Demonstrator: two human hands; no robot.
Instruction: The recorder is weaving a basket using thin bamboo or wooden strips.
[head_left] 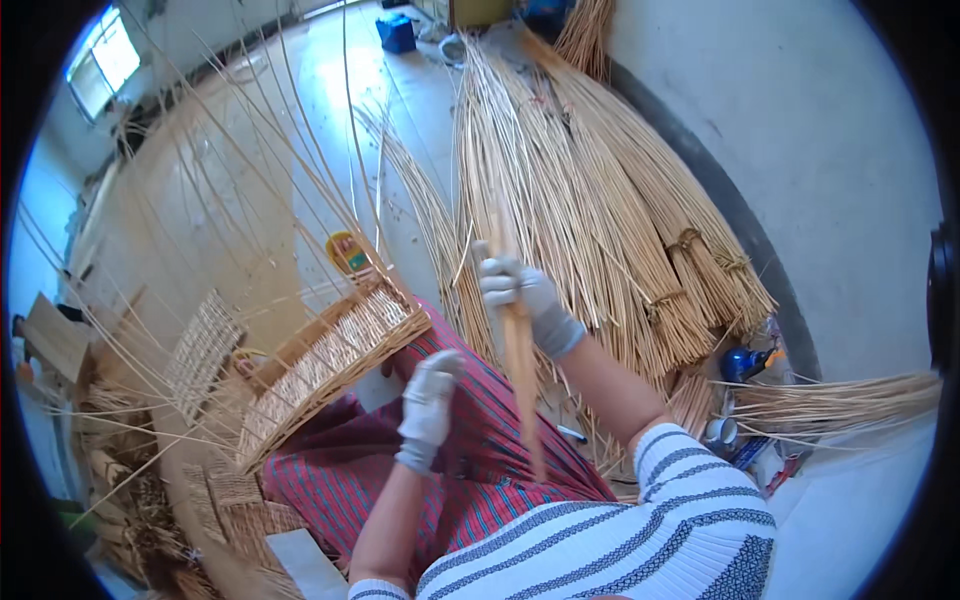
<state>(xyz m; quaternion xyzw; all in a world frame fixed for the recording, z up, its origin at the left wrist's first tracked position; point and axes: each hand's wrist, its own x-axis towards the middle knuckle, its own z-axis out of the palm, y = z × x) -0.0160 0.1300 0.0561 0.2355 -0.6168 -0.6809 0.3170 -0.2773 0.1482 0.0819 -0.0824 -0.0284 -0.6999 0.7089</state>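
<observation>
My right hand point(532, 300), in a pale work glove, is closed round a slim tan bundle of cane strips point(523, 375). The bundle hangs down over my lap, its lower end smeared by motion. Also gloved, my left hand point(428, 405) is raised above the red striped cloth point(340, 480) on my lap; its blurred fingers do not show whether they hold anything. Left of that hand, a partly woven wicker basket point(335, 365) leans against my knees. Long thin upright canes point(300, 150) fan out from it toward the far left.
Large tied bundles of cane point(590, 210) lie on the floor ahead and to the right, by the wall. A woven panel point(203, 350) and scraps of wickerwork are at the left. A blue bottle point(745, 363) and a metal cup point(720, 432) stand at my right.
</observation>
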